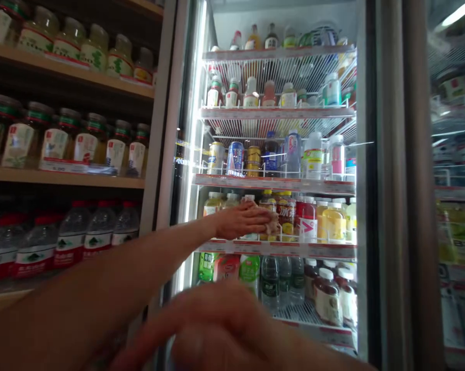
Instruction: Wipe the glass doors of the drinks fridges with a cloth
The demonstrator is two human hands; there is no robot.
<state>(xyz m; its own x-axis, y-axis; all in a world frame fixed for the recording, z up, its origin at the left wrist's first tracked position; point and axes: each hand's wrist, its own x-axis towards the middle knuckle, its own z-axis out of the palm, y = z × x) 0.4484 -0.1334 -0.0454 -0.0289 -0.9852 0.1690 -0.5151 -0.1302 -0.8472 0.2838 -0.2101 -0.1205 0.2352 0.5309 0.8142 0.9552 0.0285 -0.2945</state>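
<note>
My left arm reaches from the lower left into a lit drinks fridge. My left hand (243, 220) lies with its fingers stretched out against the bottles on the fourth shelf down (279, 249), its fingertips touching a yellow-capped bottle (269, 206) beside a red-labelled bottle (287, 214). I cannot see anything gripped in it. My right hand (225, 330) is low in the foreground, close to the camera and badly blurred, in front of the fridge's lower shelf; its fingers cannot be made out.
The fridge has several wire shelves of bottles and cans (236, 158). A glass door panel (454, 206) stands to the right. Wooden shelves (62, 178) on the left carry jars, with red-capped water bottles (73, 232) below.
</note>
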